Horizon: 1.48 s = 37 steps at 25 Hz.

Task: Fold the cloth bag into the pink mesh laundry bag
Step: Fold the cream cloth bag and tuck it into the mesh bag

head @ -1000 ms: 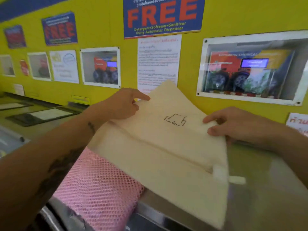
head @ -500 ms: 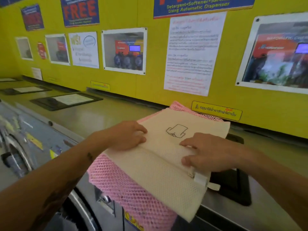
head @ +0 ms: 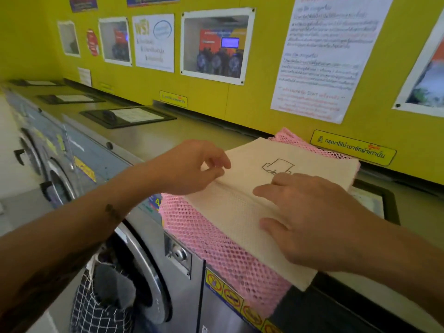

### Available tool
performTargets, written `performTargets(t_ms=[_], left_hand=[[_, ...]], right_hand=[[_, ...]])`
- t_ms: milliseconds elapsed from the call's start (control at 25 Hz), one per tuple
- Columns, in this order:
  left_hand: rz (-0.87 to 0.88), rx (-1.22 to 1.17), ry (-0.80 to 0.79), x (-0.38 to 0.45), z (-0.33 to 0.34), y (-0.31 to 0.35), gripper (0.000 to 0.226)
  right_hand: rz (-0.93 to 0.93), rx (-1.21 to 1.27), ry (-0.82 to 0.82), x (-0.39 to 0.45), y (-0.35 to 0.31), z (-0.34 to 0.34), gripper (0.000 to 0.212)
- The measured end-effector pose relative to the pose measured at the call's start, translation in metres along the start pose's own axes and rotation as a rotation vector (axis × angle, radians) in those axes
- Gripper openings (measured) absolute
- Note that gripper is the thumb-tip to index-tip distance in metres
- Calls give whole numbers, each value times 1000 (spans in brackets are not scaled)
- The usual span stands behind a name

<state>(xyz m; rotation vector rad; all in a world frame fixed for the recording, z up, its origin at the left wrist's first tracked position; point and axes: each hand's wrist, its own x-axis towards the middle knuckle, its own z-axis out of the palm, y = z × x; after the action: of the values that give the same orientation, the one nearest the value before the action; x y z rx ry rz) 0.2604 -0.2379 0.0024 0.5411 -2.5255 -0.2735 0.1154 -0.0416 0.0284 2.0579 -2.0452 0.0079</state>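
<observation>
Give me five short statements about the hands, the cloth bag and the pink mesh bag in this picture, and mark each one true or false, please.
1. The cloth bag lies on top of the pink mesh laundry bag. True.
2. The right hand rests flat on the cloth bag. True.
3. The left hand is far from the cloth bag. False: its fingertips are at the bag's left edge.
4. The cloth bag is already inside the pink mesh laundry bag. False: it lies outside, on top of it.
5. The pink mesh laundry bag hangs over the front edge of the washing machine. True.
</observation>
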Motion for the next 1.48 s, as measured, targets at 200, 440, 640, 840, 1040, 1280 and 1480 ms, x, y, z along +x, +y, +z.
performTargets(t_ms=[200, 440, 640, 840, 1040, 1280, 1480], left_hand=[[-55, 32, -270, -64, -9, 5, 62], [-65, 430, -192, -102, 51, -19, 135], [-23, 529, 57, -99, 80, -22, 113], [6, 423, 290, -89, 76, -18, 84], [117, 264, 405, -85, 36, 6, 71], [215, 104, 503, -32, -38, 55, 71], [119, -49, 254, 70, -51, 55, 60]], right_hand=[[-85, 24, -168, -18, -33, 19, 67], [-32, -228, -43, -18, -44, 68, 125], [10, -241, 85, -15, -41, 71, 71], [-130, -152, 86, -12, -21, 60, 69], [-168, 181, 19, -30, 4, 10, 64], [-18, 472, 263, -40, 54, -49, 67], [152, 613, 217, 7, 121, -74, 51]])
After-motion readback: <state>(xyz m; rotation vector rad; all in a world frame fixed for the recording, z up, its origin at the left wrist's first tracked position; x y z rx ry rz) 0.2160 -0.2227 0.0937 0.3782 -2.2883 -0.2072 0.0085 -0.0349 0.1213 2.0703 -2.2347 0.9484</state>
